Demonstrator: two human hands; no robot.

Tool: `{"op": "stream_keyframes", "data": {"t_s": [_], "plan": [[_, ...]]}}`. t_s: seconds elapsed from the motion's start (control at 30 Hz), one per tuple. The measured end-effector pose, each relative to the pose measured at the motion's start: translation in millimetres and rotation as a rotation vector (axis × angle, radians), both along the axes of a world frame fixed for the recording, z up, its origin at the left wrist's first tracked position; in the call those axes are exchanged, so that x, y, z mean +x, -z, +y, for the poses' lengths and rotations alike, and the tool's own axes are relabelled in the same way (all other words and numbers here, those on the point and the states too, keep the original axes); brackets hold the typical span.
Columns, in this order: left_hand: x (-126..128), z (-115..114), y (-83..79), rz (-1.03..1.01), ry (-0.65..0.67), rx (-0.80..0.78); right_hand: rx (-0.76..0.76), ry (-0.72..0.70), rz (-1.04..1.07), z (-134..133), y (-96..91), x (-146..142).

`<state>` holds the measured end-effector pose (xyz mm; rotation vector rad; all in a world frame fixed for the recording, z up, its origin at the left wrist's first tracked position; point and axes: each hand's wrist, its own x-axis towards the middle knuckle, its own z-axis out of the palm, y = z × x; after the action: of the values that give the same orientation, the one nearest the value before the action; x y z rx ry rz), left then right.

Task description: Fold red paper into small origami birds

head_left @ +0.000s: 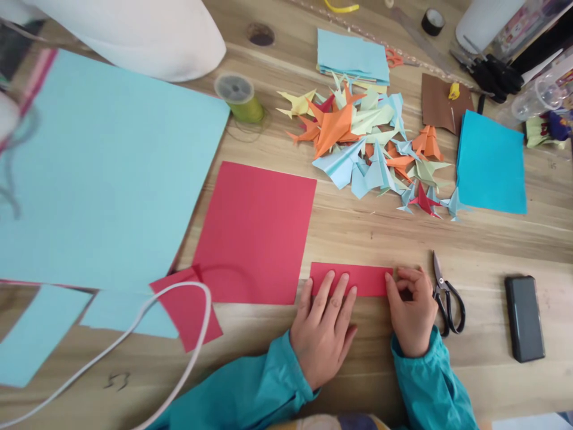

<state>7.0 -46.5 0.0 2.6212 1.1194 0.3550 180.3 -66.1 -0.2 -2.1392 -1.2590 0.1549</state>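
A narrow red paper strip (369, 280) lies flat on the wooden table in front of me. My left hand (323, 328) rests on its left part, fingers stretched out over the paper. At the strip's right end, my right hand (412, 304) pinches the edge between thumb and curled fingers. Just right of that hand lie small scissors (443, 295) with black handles. A larger red paper sheet (257, 233) is spread to the left of the strip, apart from it.
Folded paper figures (353, 131) are heaped at the back centre. Blue paper squares (491, 161) lie to their right. A large light-blue sheet (102, 173) covers the left side, a white cable (197, 352) loops at front left, and a black phone-like box (524, 318) lies at right.
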Motion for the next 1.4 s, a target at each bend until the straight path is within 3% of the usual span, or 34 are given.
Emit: {"op": "stream_keyframes", "data": {"t_s": [0.47,0.87,1.03,1.13,1.3,1.4], "plan": [[0,0,-1.3,0.046,-0.001,0.008,0.001,-0.019,-0.046,0,2.8,2],[1,0,9.4,0.076,0.03,0.053,0.063,-0.108,-0.06,1,3.6,4],[3,0,11.6,0.072,0.021,0.101,0.138,-0.106,-0.248,-4,-0.4,6],[5,1,14.0,0.056,0.012,0.119,0.192,-0.234,-0.43,-10,-7.7,-5],[6,2,19.8,0.078,0.031,0.09,0.168,-0.567,-0.442,-15,-5.0,-31],[7,4,20.5,0.12,0.043,0.065,0.179,-0.6,-0.442,-15,4.0,-35]]}}
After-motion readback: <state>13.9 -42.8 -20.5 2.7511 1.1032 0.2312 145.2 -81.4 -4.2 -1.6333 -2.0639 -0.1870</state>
